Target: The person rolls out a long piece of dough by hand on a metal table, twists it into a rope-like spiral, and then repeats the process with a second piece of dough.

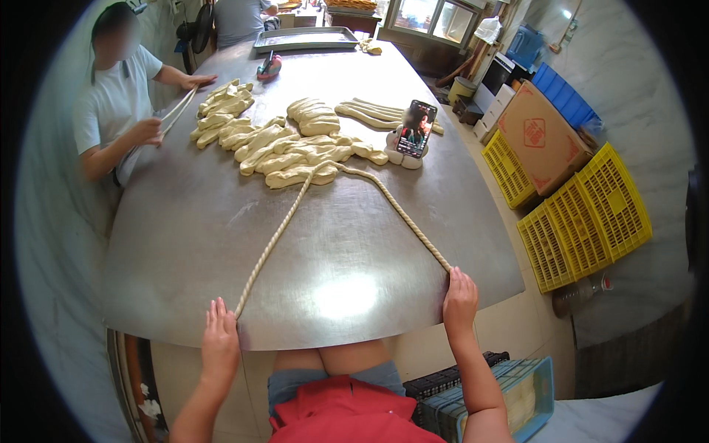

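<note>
A long twisted rope of dough (pixel 275 239) lies in an upside-down V on the steel table (pixel 343 221), its bend resting against a heap of dough strips (pixel 293 147). My left hand (pixel 220 335) lies at its left end by the near edge, fingers extended; whether it grips the dough is hidden. At the right end is my right hand (pixel 461 290), fingers over the dough, its grip unclear. Behind the heap are a stack of thick dough strips (pixel 314 116) and several long dough strands (pixel 371 112) beside a phone (pixel 416 128) on a white stand.
At the left a co-worker (pixel 113 105) holds a thin dough strand over the table edge. A metal tray (pixel 306 40) sits at the far end. Yellow plastic crates (pixel 584 219), a cardboard box (pixel 540 135) and a blue basket (pixel 545 382) stand on the right.
</note>
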`<state>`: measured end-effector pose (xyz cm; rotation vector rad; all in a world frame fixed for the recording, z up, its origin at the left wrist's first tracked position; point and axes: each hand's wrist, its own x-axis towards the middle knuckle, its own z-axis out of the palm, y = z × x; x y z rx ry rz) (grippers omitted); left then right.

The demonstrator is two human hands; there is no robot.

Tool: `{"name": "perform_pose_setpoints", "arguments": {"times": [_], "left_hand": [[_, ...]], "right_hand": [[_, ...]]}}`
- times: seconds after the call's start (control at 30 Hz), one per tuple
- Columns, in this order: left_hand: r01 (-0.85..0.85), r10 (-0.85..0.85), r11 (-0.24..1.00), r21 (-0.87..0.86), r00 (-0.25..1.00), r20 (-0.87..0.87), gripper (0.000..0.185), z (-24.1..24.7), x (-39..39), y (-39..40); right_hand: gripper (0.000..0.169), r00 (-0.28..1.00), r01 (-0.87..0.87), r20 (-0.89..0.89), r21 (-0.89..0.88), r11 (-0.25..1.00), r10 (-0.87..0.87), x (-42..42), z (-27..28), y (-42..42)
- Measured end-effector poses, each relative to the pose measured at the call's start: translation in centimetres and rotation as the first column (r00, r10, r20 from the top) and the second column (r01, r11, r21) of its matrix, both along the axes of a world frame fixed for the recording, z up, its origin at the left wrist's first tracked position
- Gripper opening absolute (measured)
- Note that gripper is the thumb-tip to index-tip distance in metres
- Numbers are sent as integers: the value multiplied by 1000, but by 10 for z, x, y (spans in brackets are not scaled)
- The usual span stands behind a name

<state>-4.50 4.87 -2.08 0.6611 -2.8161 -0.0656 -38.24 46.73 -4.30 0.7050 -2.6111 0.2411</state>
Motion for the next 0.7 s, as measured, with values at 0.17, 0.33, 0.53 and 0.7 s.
{"name": "perform_pose_setpoints", "arguments": {"times": [0.17, 0.33, 0.53, 0.7], "left_hand": [[-298, 304, 830, 472, 950, 65, 29, 89, -22, -52], [-209, 124, 941, -265, 945, -302, 28, -1, -9, -81], [-303, 326, 941, 148, 929, -175, 27, 27, -35, -123], [-298, 270, 944, -143, 945, -185, 31, -9, -28, -117]], "right_hand": [[36, 1000, 16, 16, -119, 993, -14, -37, 13, -1], [44, 927, 103, 366, -31, 994, -85, 11, 40, -9], [56, 923, 377, 44, 76, 923, -381, -56, -2, 32], [43, 883, 463, 98, -16, 886, -459, -84, 23, 29]]}}
